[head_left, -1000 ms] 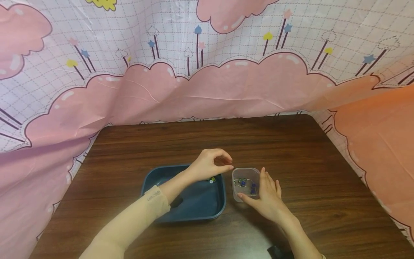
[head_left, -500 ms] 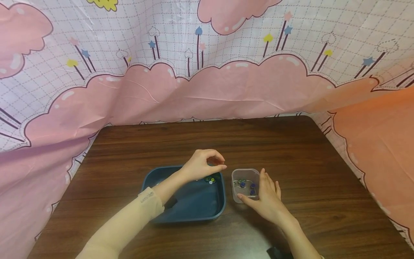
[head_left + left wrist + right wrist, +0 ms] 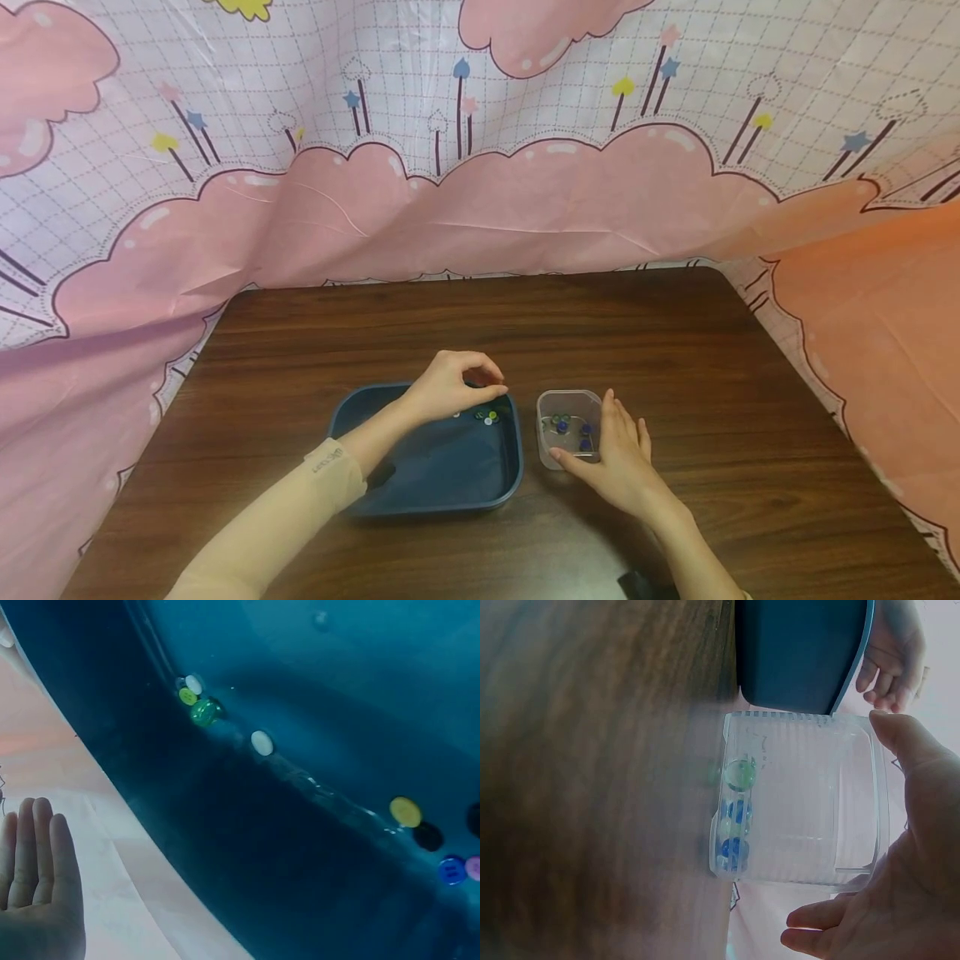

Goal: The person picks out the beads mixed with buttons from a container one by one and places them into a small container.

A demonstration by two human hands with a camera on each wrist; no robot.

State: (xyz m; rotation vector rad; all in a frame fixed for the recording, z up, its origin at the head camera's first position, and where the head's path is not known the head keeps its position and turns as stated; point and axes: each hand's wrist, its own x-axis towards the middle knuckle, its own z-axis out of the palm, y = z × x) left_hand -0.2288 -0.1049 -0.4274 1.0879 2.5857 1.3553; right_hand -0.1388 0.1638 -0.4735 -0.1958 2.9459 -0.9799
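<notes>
My left hand [image 3: 442,387] hovers over the far right part of a dark blue tray [image 3: 468,479], thumb and fingers bowed apart. Its straight fingers [image 3: 45,862] show outside the tray rim in the left wrist view, with nothing held. Inside lie several buttons, among them a yellow button [image 3: 405,811] and a blue button [image 3: 452,870], plus a green marble [image 3: 206,712]. Right of the tray stands a clear plastic container [image 3: 802,810]. My right hand [image 3: 622,462] grips it, thumb at one side and fingers at the other. A green marble [image 3: 740,775] and several blue ones lie inside.
Both vessels stand on a dark wooden table [image 3: 675,350]. A patterned pink and white curtain [image 3: 525,200] hangs behind it and along the sides. Near the front edge, below the right forearm, lies a small black object [image 3: 636,585].
My left hand has moved left, from near the container back over the tray, uncovering more of the buttons in the far right corner. My right hand and the container stay put.
</notes>
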